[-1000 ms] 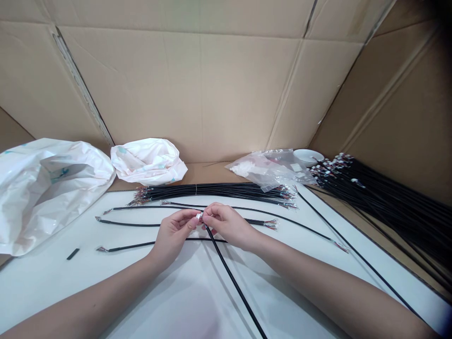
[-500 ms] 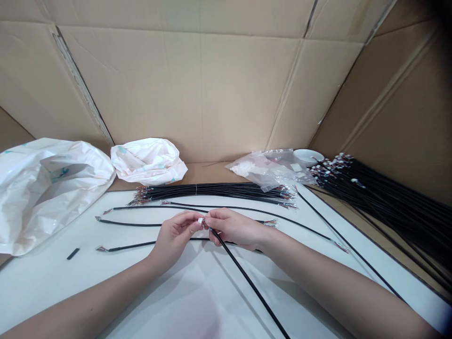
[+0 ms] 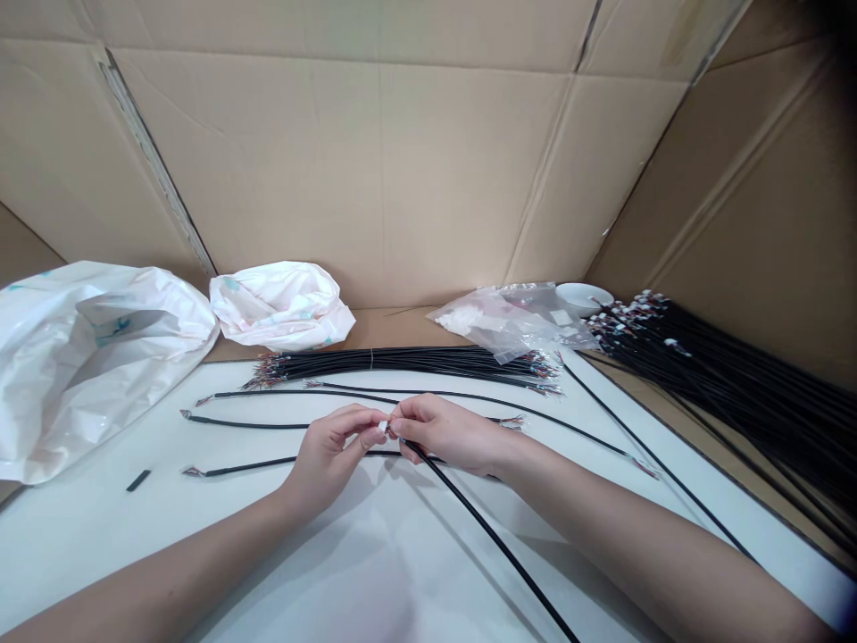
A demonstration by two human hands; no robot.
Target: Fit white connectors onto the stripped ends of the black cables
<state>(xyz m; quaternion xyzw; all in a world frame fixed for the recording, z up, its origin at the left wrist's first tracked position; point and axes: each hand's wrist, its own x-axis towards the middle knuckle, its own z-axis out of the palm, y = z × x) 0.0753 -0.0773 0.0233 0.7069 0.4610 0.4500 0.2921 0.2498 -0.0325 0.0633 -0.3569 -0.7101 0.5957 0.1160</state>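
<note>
Between the fingertips of my left hand [image 3: 341, 446] is a small white connector [image 3: 383, 427], pinched at the end of a black cable [image 3: 482, 527]. My right hand [image 3: 448, 433] is closed beside it, gripping the cable's end where the thin wires meet the connector. From there the cable runs down toward the lower edge of the view. The wires themselves are mostly covered by my fingers. Behind and under my hands, loose black cables [image 3: 251, 465] with bare wire ends lie on the white table [image 3: 268, 589].
A tied bundle of black cables [image 3: 402, 361] lies at the back. White plastic bags [image 3: 281, 308] stand at left, a clear bag [image 3: 495, 313] and white bowl [image 3: 585, 297] at back right. Many connector-ended cables [image 3: 750, 384] fill the right side. A short black piece [image 3: 138, 480] lies left.
The connector has shifted slightly down and right in my fingers. The cable's lower end has swung a little to the right. Both hands keep their pinch.
</note>
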